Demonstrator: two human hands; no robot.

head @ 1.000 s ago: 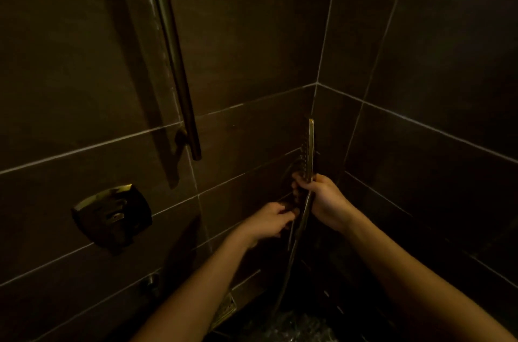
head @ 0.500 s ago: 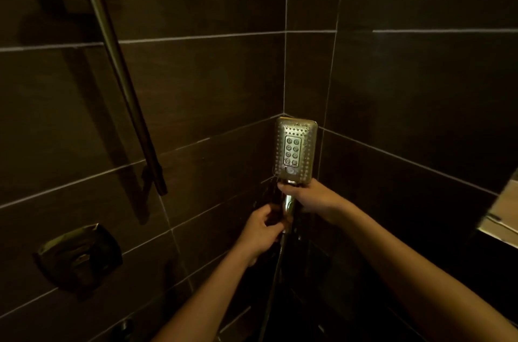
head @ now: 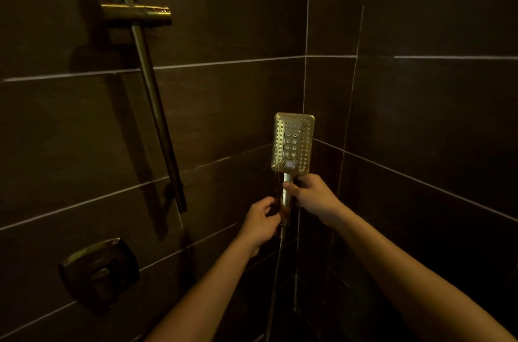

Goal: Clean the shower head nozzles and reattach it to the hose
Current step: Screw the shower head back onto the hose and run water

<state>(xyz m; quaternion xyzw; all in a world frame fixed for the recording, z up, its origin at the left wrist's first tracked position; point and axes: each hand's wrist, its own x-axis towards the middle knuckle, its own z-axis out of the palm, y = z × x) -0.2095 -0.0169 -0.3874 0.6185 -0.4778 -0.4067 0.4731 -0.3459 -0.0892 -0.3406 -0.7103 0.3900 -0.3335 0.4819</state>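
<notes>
A rectangular brass-coloured shower head (head: 292, 142) stands upright in the shower corner, its nozzle face turned towards me. My right hand (head: 312, 196) grips its handle just under the head. My left hand (head: 262, 219) is curled around the lower end of the handle, where the thin hose (head: 276, 271) joins it. The hose hangs straight down from there and leaves the view at the bottom. The joint itself is hidden by my fingers.
A slide rail (head: 152, 106) with an empty holder bracket (head: 137, 14) runs down the left wall. A square mixer plate (head: 98, 271) with a lever sits lower left. Dark brown tiled walls (head: 420, 145) meet in a corner behind the shower head. The light is dim.
The shower head has turned from edge-on to facing me and risen a little. My view has tilted upward, so the holder bracket has come into sight. Both hands stay on the handle.
</notes>
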